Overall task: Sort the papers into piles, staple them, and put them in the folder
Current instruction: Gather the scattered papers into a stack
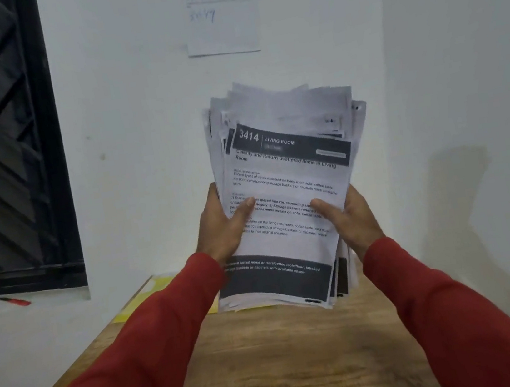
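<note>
- Papers (286,195) held upright above the table (288,369), edges ragged.
- Left hand (224,227) and right hand (350,217) grip them, thumbs on front.
- Folder (162,286) at 10 o'clock.
- Advice: tap edges square on the table, then deal into piles.

yellow folder (138,303): mostly hidden by papers (283,196) | wall notice (218,11): illegible

Papers (283,196) held above table (272,371), folder (162,291) behind on table, probably under papers' lower edge
</note>
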Demonstrator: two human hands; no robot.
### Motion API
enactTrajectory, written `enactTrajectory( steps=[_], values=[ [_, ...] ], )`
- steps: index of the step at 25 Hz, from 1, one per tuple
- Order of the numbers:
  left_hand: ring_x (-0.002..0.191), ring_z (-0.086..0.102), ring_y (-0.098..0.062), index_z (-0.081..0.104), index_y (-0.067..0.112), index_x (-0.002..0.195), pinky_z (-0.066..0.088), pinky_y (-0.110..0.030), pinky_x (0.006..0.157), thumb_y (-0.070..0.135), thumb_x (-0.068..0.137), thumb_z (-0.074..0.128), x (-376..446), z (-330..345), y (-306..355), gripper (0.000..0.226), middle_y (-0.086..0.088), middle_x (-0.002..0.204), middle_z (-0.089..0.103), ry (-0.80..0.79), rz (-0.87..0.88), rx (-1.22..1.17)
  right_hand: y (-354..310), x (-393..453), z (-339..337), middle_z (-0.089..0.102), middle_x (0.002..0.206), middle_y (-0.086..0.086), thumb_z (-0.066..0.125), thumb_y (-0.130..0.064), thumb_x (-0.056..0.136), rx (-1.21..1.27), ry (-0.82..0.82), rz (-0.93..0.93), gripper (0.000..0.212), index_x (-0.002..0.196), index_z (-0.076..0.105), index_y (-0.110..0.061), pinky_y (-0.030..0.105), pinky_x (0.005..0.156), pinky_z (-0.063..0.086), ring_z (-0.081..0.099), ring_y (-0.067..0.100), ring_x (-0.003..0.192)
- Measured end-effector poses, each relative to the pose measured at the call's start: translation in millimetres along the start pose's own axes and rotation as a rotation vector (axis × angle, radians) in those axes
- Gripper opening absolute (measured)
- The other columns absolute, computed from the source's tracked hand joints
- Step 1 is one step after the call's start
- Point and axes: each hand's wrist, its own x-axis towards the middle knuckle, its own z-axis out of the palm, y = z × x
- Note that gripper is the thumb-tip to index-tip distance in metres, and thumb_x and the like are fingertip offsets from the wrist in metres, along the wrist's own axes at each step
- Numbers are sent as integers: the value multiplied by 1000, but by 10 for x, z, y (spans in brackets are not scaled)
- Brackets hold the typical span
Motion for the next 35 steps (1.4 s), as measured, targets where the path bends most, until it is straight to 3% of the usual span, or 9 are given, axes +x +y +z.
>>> enactTrajectory(
  steps=[5, 13, 16, 19, 22, 25, 27, 31, 35],
  values=[
    [102, 68, -9, 51, 34, 119, 56, -46, 92, 52, 76, 78, -179, 24, -121, 54, 15, 109, 69, 45, -27, -61, 3, -16, -155, 68, 120, -5, 81, -28, 81, 10, 43, -7, 52, 124, 53, -23, 33, 97, 53, 66, 11, 111],
    [99, 71, -22, 56, 25, 117, 57, -51, 89, 41, 77, 82, -239, 113, -125, 50, 0, 109, 72, 77, -48, -264, 143, -91, -53, 70, 117, 0, 78, -37, 80, 157, 50, 86, 56, 127, 52, -22, 38, 96, 54, 69, 15, 107],
    [96, 73, -24, 56, 23, 118, 60, -45, 81, 46, 74, 81, -319, 69, -182, 56, -4, 108, 73, 101, -83, -280, 236, -204, -8, 71, 113, 4, 77, -37, 79, 233, 145, 114, 59, 129, 51, -20, 39, 91, 57, 70, 20, 103],
    [94, 74, -27, 64, 13, 114, 61, -40, 76, 35, 78, 83, -503, 85, -266, 46, -4, 102, 76, 1, -130, -248, 370, -335, 12, 71, 115, 5, 79, -29, 79, 215, 57, 121, 56, 127, 54, -18, 41, 90, 57, 70, 22, 104],
    [91, 74, -30, 68, 5, 110, 62, -46, 76, 21, 82, 77, -551, 115, -263, 33, -9, 99, 77, -22, -136, -274, 364, -372, 53, 73, 110, 8, 81, -16, 77, 233, 56, 120, 51, 123, 59, -11, 43, 86, 60, 72, 26, 100],
    [88, 75, -29, 69, 6, 106, 62, -39, 71, 12, 86, 73, -449, 116, -84, 21, -8, 96, 77, -18, -81, -294, 160, -258, 35, 75, 103, 9, 78, -8, 79, 207, 33, 74, 41, 117, 63, -3, 36, 79, 62, 74, 23, 93],
    [87, 75, -26, 69, 8, 105, 61, -34, 68, 13, 87, 72, -349, 92, 25, 19, -6, 96, 77, -30, -44, -316, 56, -136, -50, 74, 108, 9, 78, -8, 79, 210, -12, 27, 46, 121, 61, -3, 32, 79, 60, 73, 22, 97],
    [92, 74, -28, 66, 7, 112, 62, -39, 76, 22, 82, 73, -422, 47, -128, 35, -8, 102, 76, -123, -132, -318, 285, -192, -247, 71, 119, 9, 81, -19, 79, 164, -155, 102, 58, 130, 56, -10, 41, 89, 58, 69, 28, 109],
    [90, 75, -27, 70, 8, 108, 61, -33, 71, 17, 85, 74, -598, 95, -308, 25, -5, 98, 77, -162, -164, -249, 440, -351, -233, 72, 115, 8, 79, -23, 76, 193, -156, 128, 55, 126, 60, -11, 39, 81, 59, 68, 28, 107]
  ],
)
